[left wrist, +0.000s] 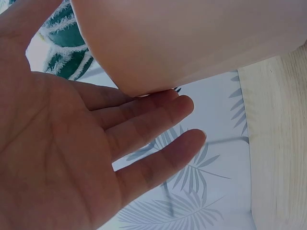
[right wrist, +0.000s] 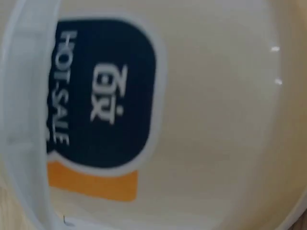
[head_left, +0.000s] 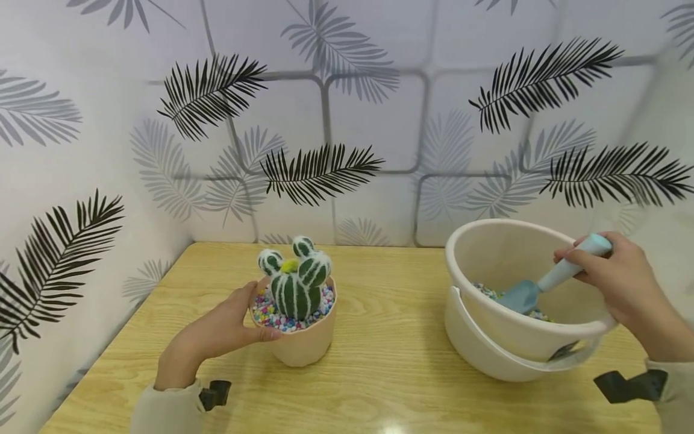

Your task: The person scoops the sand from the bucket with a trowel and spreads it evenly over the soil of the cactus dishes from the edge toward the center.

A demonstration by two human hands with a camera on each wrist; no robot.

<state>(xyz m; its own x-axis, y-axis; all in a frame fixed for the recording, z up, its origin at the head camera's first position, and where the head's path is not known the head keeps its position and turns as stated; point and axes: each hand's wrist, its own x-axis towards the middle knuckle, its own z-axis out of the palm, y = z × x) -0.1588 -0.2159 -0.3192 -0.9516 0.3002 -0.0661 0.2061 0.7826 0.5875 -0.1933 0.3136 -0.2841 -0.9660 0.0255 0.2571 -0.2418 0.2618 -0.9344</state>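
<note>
My left hand (head_left: 217,328) holds the side of a peach flowerpot (head_left: 305,348), thumb near the front rim and fingers round the left side. In the left wrist view the fingers (left wrist: 144,132) lie lightly bent, some touching the pot's wall. Inside the pot a green-and-white toy cactus (head_left: 295,296) stands upright among colourful pebbles (head_left: 265,313). My right hand (head_left: 623,274) grips the pale blue handle of a small shovel (head_left: 520,298). The shovel's blade points down inside a cream bucket (head_left: 472,337), over colourful pebbles (head_left: 488,292) at its bottom.
Both containers stand on a light wooden table (head_left: 387,337), the bucket right of the flowerpot. The bucket's white carrying handle (head_left: 488,346) hangs down its front. A dark label (right wrist: 105,100) shows on the bucket's wall. Leaf-patterned covering (head_left: 374,132) closes off the back and left.
</note>
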